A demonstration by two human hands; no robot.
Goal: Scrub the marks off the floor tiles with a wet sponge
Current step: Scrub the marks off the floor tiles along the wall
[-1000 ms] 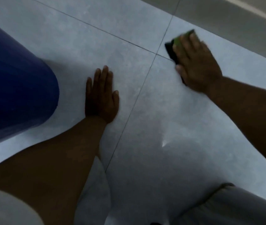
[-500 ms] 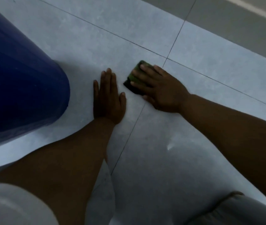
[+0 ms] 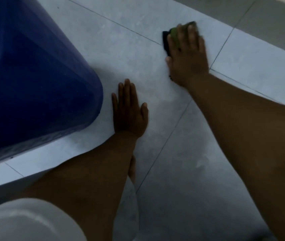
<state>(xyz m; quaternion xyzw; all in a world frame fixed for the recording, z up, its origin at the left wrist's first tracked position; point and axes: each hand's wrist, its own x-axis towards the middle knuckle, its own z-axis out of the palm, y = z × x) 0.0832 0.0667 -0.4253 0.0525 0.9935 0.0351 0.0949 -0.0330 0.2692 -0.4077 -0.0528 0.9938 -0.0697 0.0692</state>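
Observation:
My right hand [image 3: 187,54] presses a green sponge with a dark scrubbing side [image 3: 166,41] flat against the pale grey floor tiles [image 3: 124,42], near a grout line at the upper right. Most of the sponge is hidden under my fingers, and the hand is blurred. My left hand [image 3: 128,110] lies flat on the tile with its fingers apart, holding nothing, close to the base of a blue container. A faint wet sheen shows on the tile [image 3: 199,153] below my right forearm. I cannot make out distinct marks.
A large blue plastic container [image 3: 30,80] fills the upper left, its base next to my left hand. Grout lines cross the floor diagonally. A darker floor strip [image 3: 268,18] runs along the top right. My white sleeve [image 3: 25,221] shows at the bottom left.
My right hand slid the sponge from beside my left hand's fingertips up and to the right, away from me. My left hand stayed planted on the tile.

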